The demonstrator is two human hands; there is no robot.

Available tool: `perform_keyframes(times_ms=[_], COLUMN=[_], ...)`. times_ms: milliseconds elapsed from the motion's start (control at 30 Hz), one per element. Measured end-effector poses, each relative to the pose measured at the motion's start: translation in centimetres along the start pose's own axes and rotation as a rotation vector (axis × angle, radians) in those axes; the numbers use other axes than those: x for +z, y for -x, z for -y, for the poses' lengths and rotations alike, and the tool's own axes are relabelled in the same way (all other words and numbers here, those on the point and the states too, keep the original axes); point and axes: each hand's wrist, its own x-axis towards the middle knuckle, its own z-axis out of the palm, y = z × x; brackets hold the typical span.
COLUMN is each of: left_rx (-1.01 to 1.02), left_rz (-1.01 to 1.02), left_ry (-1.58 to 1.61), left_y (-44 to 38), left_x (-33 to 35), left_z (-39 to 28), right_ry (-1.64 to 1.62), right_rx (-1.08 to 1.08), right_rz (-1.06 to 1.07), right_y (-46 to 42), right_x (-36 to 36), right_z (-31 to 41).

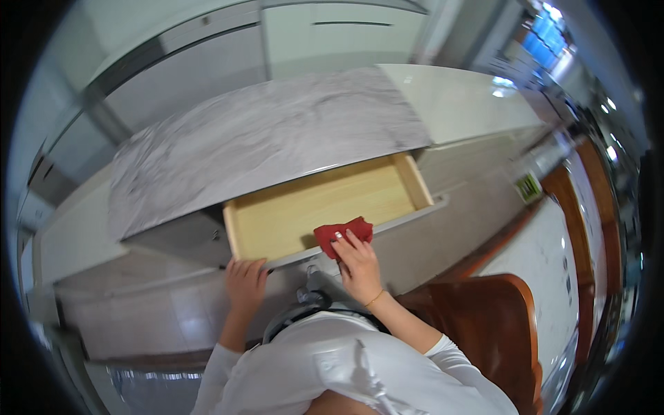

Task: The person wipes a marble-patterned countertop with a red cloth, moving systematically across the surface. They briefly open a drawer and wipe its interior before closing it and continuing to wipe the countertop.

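Note:
A pulled-out wooden drawer stands before me under a grey marble-patterned countertop. No objects show on the visible part of its bottom. On the drawer's front edge, right of its middle, my right hand holds a folded red cloth, fingers spread over it. At the front left corner, my left hand rests its fingers over the top of the drawer front. The fingertips lie on the edge; the thumb is hard to make out.
Pale side counters adjoin the marble-patterned top. Left of the drawer is a grey cabinet front. A brown wooden chair stands close at my right, beside a white-topped table. More cabinets line the far side.

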Motion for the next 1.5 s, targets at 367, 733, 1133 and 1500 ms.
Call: perform_keyframes(times_ms=[367, 733, 1133, 1500], left_rx=[-0.151, -0.096, -0.244, -0.669], left_rz=[-0.047, 0.167, -0.083, -0.325], left_ry=[0.388, 0.039, 0.045, 0.288], left_y=[-1.5, -2.3, 3.1, 5.3], left_x=[-2.1, -1.0, -5.3, -6.3], left_z=[-4.7, -5.7, 2.2, 3.6], right_ry=[-0.567, -0.397, 0.146, 0.306], right_rx=[-0.111, 0.056, -0.039, -0.002], right_rz=[0.197, -0.041, 0.024, -0.048], right_y=[-2.6, -5.9, -0.9, -4.1], right_x=[5.5, 2.0, -0.2, -0.1], right_z=[7.1, 0.7, -3.7, -6.1])
